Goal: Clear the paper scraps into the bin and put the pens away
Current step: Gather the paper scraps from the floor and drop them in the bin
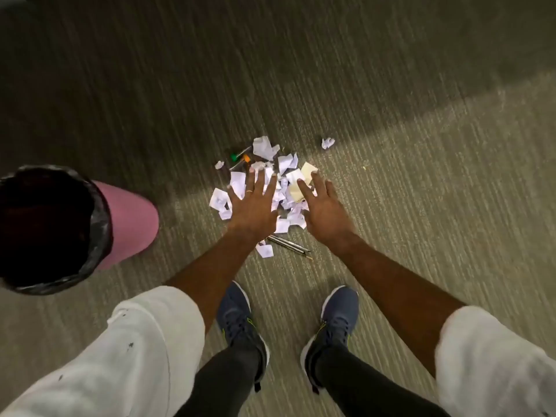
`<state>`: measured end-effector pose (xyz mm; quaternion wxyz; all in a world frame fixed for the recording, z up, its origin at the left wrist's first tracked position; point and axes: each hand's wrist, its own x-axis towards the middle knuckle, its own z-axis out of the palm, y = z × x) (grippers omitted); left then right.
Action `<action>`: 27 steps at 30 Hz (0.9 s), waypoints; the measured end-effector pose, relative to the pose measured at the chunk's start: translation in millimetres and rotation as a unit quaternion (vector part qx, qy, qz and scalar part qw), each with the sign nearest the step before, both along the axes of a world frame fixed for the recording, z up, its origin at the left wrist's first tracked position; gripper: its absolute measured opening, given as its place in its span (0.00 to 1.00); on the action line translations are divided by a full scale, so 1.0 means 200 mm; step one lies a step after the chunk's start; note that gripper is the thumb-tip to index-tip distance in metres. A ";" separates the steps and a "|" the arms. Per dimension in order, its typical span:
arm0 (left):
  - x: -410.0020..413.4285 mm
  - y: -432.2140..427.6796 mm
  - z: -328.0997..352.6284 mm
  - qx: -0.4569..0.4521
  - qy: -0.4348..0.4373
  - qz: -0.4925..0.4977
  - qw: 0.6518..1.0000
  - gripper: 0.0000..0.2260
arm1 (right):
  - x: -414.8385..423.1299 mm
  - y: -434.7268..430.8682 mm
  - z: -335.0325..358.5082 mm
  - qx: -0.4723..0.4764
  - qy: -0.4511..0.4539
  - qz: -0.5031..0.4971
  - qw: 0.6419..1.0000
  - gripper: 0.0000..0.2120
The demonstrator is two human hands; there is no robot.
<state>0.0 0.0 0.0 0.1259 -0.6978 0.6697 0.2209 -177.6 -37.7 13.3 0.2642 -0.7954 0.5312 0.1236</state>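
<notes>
Carpeted floor (391,206): carries everything.
Pink bin (126,224), black liner: well to the left, on the left hand's side.
Left hand (255,206), right hand (325,209): fingers spread, holding nothing, side by side over the heap; contact unclear.
Paper scraps (284,167): heaped directly beneath and ahead of both hands.
Pens (288,243): between the wrists, long axis slanting toward near-right; more lie at the heap's far-left edge.
Stray scrap (328,142): apart, far-right.
</notes>
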 end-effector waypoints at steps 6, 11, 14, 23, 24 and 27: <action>-0.07 -0.01 -0.51 0.087 0.052 0.117 0.988 0.36 | 0.01 -0.10 -0.53 0.030 0.042 0.028 0.998 0.43; -0.08 -0.04 -0.83 0.070 0.050 0.107 0.990 0.39 | 0.02 -0.13 -0.88 0.056 0.066 0.073 0.994 0.49; -0.09 -0.09 -0.95 0.059 0.023 0.092 0.994 0.45 | 0.03 -0.15 -1.03 0.049 0.064 0.091 0.993 0.51; -0.11 -0.15 -1.01 -0.022 0.070 0.130 0.989 0.34 | 0.07 -0.17 -1.13 -0.027 0.053 0.084 0.995 0.42; -0.09 -0.16 -1.03 -0.037 0.101 0.143 0.984 0.29 | 0.08 -0.17 -1.12 -0.028 0.031 0.069 0.997 0.36; -0.06 -0.18 -1.02 -0.091 0.126 0.174 0.972 0.13 | 0.09 -0.17 -1.06 -0.025 -0.016 0.029 0.999 0.28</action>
